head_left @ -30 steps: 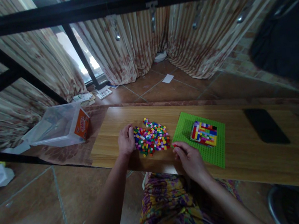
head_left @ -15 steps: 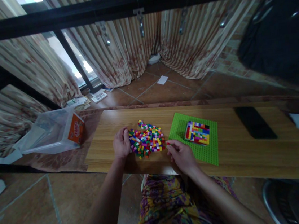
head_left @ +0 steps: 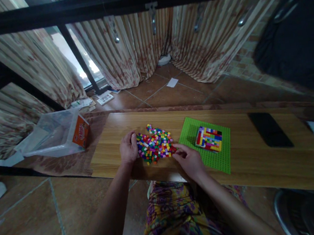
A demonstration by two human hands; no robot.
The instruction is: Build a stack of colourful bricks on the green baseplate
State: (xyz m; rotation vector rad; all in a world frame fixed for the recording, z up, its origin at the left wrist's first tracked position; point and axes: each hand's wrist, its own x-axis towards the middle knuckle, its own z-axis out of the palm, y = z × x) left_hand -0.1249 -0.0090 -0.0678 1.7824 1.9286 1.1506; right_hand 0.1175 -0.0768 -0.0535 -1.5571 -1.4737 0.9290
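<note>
Small loose toy bricks [head_left: 156, 144] of many colours lie in a heap on the wooden tabletop. My left hand [head_left: 128, 147] rests at the heap's left edge, loosely curved, with no brick visible in it. At the heap's right edge, my right hand [head_left: 190, 161] has thumb and forefinger around a small red brick [head_left: 174, 149], partly covered by the fingers. Right of the heap lies a green studded baseplate [head_left: 223, 160]. A flat block of multicoloured bricks [head_left: 209, 138] sits on it, beyond my right hand.
A black phone-like slab [head_left: 270, 129] lies on the wooden tabletop [head_left: 250, 174] at the right. A clear plastic bin [head_left: 60, 150] with an orange label stands off its left end. A dark metal bar [head_left: 131, 2] crosses above, before curtains.
My right hand has shifted slightly left and up, its fingertips now against the heap's edge. My left hand stays beside the heap. The whole view has moved a little.
</note>
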